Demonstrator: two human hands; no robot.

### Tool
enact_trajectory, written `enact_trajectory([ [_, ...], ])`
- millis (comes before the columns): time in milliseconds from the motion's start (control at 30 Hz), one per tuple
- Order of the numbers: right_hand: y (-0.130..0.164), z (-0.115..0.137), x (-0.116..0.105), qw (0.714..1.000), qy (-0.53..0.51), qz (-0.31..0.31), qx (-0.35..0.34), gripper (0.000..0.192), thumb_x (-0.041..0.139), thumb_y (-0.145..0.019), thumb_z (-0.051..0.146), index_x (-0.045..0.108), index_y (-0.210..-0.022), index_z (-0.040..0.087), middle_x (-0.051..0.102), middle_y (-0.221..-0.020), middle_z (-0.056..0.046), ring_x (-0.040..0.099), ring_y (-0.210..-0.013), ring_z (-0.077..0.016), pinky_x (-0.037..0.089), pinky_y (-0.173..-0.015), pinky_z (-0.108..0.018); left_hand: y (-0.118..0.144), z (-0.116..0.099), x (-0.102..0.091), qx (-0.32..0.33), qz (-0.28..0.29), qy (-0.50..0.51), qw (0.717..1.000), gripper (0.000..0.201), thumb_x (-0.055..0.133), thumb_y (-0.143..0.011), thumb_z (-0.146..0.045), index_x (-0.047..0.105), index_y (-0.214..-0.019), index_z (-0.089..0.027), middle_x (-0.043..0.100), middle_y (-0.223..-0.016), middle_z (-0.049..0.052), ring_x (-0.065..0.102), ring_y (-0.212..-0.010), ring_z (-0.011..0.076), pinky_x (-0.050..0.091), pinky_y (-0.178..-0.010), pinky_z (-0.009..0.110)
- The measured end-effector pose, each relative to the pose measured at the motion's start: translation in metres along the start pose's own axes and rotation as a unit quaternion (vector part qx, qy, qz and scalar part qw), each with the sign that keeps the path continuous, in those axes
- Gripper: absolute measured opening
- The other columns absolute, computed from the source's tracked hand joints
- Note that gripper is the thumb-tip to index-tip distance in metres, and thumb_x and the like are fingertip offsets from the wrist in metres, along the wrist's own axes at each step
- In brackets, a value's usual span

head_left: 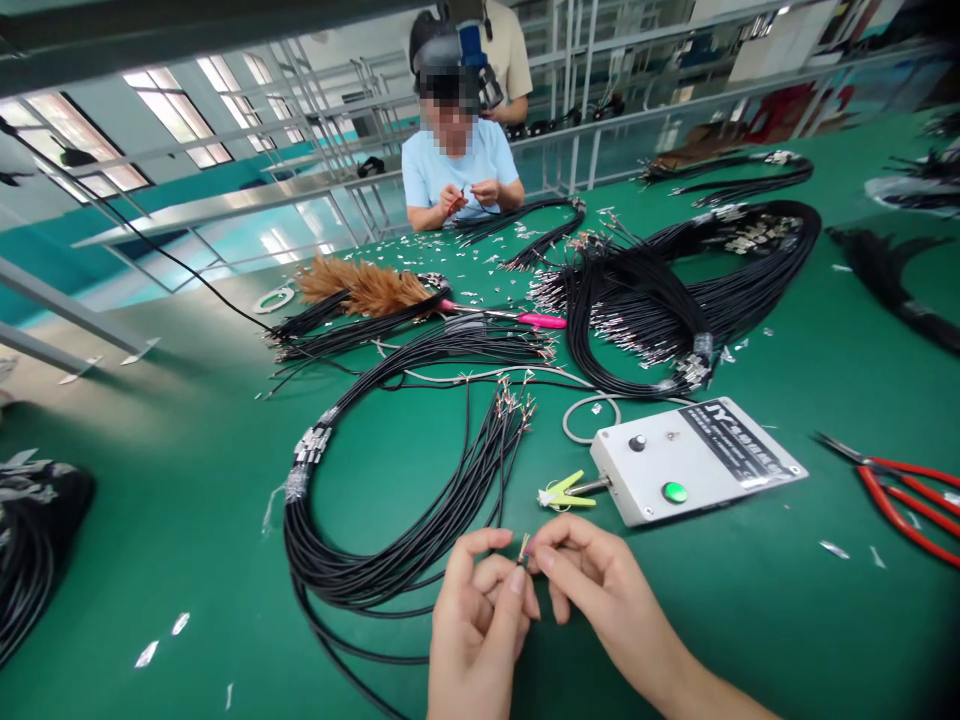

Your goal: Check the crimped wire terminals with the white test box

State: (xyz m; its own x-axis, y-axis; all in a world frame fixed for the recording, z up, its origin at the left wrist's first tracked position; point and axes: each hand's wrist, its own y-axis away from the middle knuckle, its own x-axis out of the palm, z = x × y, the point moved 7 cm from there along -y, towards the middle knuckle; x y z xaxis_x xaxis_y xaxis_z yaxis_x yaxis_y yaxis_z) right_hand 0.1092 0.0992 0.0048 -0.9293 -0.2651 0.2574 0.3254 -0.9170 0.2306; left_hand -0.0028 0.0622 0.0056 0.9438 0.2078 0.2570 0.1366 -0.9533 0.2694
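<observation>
Both hands, the left hand [474, 612] and the right hand [592, 582], pinched tight on one wire end [524, 549] near the box [694, 462] and black cables [405, 555]

Green table [187, 500], black cables [420, 540], tester box [694, 460]

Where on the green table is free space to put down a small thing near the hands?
Bare green lies right of the right hand, between the white box and the red pliers. More lies left of the cable loop. Crowded: beyond the box, where cable bundles and the feather duster lie.
</observation>
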Motion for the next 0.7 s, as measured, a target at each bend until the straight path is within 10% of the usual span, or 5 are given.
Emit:
enact_trajectory([
  [500,-0.004,-0.003,-0.001,0.998,0.044,0.025,0.021,0.032,0.068,-0.078,0.046,0.057,-0.072,0.017,0.051,-0.054,0.006,0.044,-0.049,-0.0085,0.034,-0.049,-0.021,-0.003,-0.001,0.007,-0.050,0.082,-0.014,0.995,0.032,0.069,-0.084,-0.046,0.066,-0.102,-0.019,0.048,-0.058,-0.007,0.029,-0.042,0.0020,0.018,-0.040,0.015],
  [700,0.002,0.012,0.001,0.983,0.168,0.019,-0.067,0.021,0.058,-0.087,0.031,0.059,-0.071,0.018,0.056,-0.066,0.002,0.047,-0.058,-0.0104,0.038,-0.056,-0.024,-0.003,0.000,-0.003,-0.027,0.003,-0.027,0.999,0.033,0.072,-0.081,-0.048,0.062,-0.088,-0.017,0.057,-0.065,-0.005,0.028,-0.034,-0.0031,0.013,-0.035,0.012],
])
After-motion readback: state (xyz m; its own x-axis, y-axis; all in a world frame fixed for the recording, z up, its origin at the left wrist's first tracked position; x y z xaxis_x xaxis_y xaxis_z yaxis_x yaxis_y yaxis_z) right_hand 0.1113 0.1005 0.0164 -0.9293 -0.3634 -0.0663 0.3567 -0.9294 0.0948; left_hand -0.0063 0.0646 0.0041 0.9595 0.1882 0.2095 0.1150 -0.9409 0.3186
